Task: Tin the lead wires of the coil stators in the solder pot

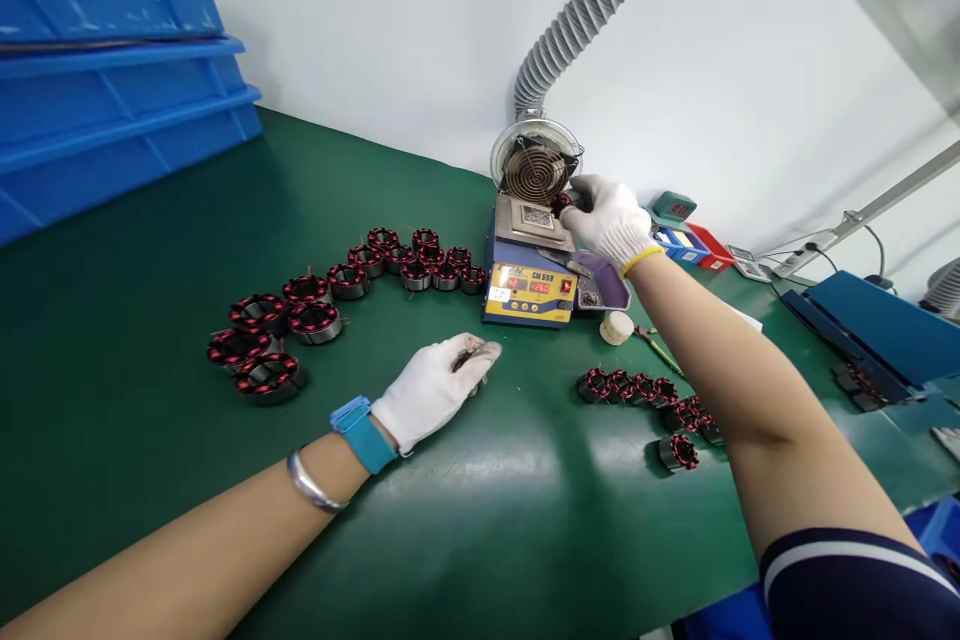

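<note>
My right hand (609,218), in a white glove, is closed on a small red-wound coil ring (561,202) and holds it at the back edge of the solder pot (531,265), just in front of the round fume fan (535,163). My left hand (435,386), also gloved, rests on the green mat (480,500) in front of the pot with fingers curled around a small dark item I cannot name. Several wound coil rings (315,315) lie in a curved row to the left. A shorter row of coil rings (649,398) lies to the right under my right forearm.
Stacked blue bins (105,70) stand at the far left. A ribbed grey hose (592,0) rises from the fan. A white round tub (616,326) sits right of the pot. Small boxes (694,245), a blue device (885,330) and cables fill the right side.
</note>
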Demonstrator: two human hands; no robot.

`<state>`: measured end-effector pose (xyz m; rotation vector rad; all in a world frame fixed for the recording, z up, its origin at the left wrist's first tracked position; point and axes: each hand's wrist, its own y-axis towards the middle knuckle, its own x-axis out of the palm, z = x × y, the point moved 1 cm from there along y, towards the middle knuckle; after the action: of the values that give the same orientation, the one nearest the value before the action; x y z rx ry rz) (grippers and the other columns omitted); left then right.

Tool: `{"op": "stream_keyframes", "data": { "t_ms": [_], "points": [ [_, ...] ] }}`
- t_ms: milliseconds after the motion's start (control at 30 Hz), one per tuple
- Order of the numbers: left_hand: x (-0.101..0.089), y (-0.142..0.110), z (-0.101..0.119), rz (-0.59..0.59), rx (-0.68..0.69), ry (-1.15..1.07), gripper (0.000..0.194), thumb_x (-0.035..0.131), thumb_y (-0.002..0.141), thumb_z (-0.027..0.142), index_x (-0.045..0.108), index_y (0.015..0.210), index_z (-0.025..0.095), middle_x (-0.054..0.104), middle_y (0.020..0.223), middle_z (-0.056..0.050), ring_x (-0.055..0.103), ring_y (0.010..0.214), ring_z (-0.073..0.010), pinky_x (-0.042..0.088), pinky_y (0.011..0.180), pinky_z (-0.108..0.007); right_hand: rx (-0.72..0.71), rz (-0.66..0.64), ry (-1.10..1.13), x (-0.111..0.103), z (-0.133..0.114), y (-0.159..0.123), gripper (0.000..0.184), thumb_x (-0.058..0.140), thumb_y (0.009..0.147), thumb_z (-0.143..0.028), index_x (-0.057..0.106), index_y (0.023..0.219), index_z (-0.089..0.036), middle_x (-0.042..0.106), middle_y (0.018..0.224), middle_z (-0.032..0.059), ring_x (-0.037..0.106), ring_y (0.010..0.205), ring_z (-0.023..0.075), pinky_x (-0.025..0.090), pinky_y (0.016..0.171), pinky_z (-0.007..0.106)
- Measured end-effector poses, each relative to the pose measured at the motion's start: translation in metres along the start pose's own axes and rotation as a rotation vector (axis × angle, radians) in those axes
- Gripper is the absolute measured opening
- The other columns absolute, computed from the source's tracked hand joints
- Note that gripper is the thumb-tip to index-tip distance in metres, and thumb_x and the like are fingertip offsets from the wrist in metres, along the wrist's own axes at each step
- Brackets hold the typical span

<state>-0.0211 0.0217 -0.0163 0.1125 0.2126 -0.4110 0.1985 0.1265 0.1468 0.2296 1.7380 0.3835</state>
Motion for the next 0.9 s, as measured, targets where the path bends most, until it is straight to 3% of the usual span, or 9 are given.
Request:
{"op": "stream_keyframes", "data": {
  "t_ms": [133, 267, 500, 700, 900],
  "points": [
    [0.0, 0.002, 0.0, -0.01, -0.025, -0.024, 0.042, 0.05, 0.086, 0.057, 0.061, 0.087, 0.016, 0.061, 0.069, -0.002, 0.055, 0.059, -0.0143, 0.047, 0.058, -0.028, -0.044, -0.048, -0.197, 0.007, 0.001, 0.044, 0.033, 0.056, 0.08, -0.036, 0.065, 0.107, -0.019, 0.067, 0.102, 0.0095, 0.061, 0.096, 0.0299, 0.049, 0.083, 0.044],
    [0.0, 0.003, -0.002, -0.028, -0.03, 0.009, 0.042, 0.049, 0.086, 0.058, 0.061, 0.087, 0.017, 0.061, 0.069, -0.002, 0.056, 0.061, -0.0153, 0.048, 0.061, -0.029, -0.071, -0.125, -0.306, 0.02, -0.001, 0.062, 0.036, 0.057, 0.079, -0.036, 0.065, 0.108, -0.016, 0.066, 0.105, 0.0124, 0.061, 0.097, 0.0305, 0.049, 0.083, 0.044],
    [0.0, 0.004, -0.001, -0.019, 0.003, 0.049, 0.038, 0.051, 0.085, 0.055, 0.06, 0.084, 0.019, 0.065, 0.073, -0.002, 0.057, 0.064, -0.0152, 0.048, 0.062, -0.027, -0.09, -0.268, -0.438, 0.029, -0.017, 0.068, 0.04, 0.058, 0.077, -0.031, 0.065, 0.112, -0.013, 0.064, 0.109, 0.0158, 0.061, 0.101, 0.0323, 0.05, 0.085, 0.045],
    [-0.001, 0.005, 0.002, -0.036, -0.01, 0.106, 0.036, 0.049, 0.087, 0.053, 0.06, 0.084, 0.019, 0.061, 0.07, 0.001, 0.055, 0.063, -0.0144, 0.045, 0.062, -0.027, -0.106, -0.265, -0.513, 0.025, -0.026, 0.07, 0.039, 0.061, 0.074, -0.033, 0.066, 0.109, -0.016, 0.066, 0.106, 0.0133, 0.063, 0.098, 0.0331, 0.052, 0.081, 0.044],
    [0.001, 0.009, -0.007, 0.023, 0.001, 0.018, 0.033, 0.055, 0.083, 0.049, 0.062, 0.093, 0.018, 0.067, 0.082, -0.003, 0.061, 0.074, -0.0162, 0.048, 0.071, -0.029, -0.121, -0.172, -0.445, 0.001, -0.024, 0.066, 0.038, 0.057, 0.076, -0.042, 0.069, 0.103, -0.018, 0.067, 0.098, 0.0103, 0.063, 0.089, 0.0277, 0.052, 0.075, 0.038]
  ]
}}
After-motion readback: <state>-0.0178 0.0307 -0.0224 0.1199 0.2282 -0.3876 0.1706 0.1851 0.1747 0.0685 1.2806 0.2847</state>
